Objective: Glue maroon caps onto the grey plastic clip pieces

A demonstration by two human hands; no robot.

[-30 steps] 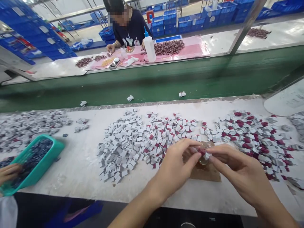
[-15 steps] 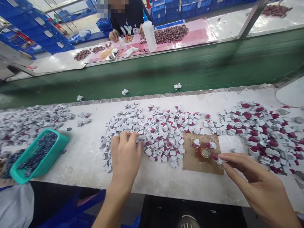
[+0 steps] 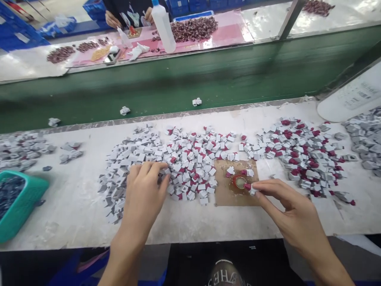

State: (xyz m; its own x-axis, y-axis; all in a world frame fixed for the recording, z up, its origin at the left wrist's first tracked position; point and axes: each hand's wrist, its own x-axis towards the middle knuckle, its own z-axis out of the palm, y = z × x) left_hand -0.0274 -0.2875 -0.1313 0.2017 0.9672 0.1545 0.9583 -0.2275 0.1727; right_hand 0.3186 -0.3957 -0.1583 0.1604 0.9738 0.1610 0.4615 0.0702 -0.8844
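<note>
A pile of blocks (image 3: pixel 190 159) lies under and beyond the left hand (image 3: pixel 145 190), its grip unclear; the right hand (image 3: pixel 288 206), nearer the round dish (image 3: pixel 236 181) just left of its fingertips, pinches one piece (image 3: pixel 250 188) by the white end, red end dishward

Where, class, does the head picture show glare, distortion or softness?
Head view: glare streaks the pink mat; head view: the white container at right leans, perhaps lens distortion, its print blurred; head view: the piece pinched by the right hand looks too soft for fine detail.
</note>
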